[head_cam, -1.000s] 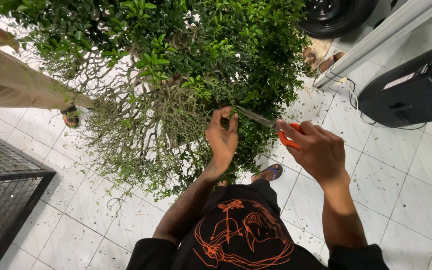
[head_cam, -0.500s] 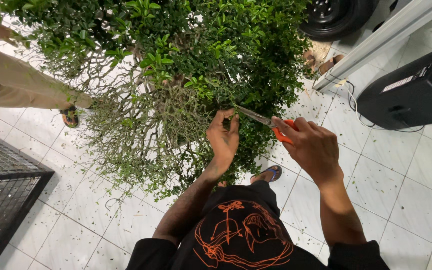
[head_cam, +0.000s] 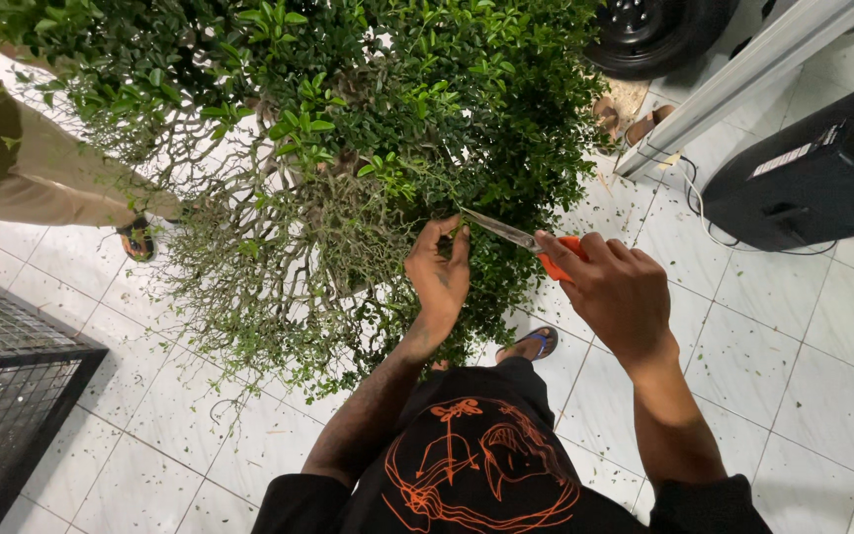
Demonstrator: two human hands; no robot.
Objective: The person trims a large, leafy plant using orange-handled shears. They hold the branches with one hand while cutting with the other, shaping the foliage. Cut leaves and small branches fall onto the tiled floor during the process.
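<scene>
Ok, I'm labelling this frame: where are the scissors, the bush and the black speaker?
scissors (head_cam: 506, 233), head view, on the metal blades.
bush (head_cam: 427, 89), head view, on dense green leaves.
black speaker (head_cam: 822, 178), head view, on its side panel.

A single label shows: a small white rectangular sticker (head_cam: 793, 158) with dark print, stuck on the slanted top of a black box-shaped device (head_cam: 822, 178) standing on the floor at the far right. No packages, signs or screens appear.

We see even bright overhead light, soft shadows on white tiles (head_cam: 803, 386); sharp focus, wide-angle stretch at frame edges.
</scene>
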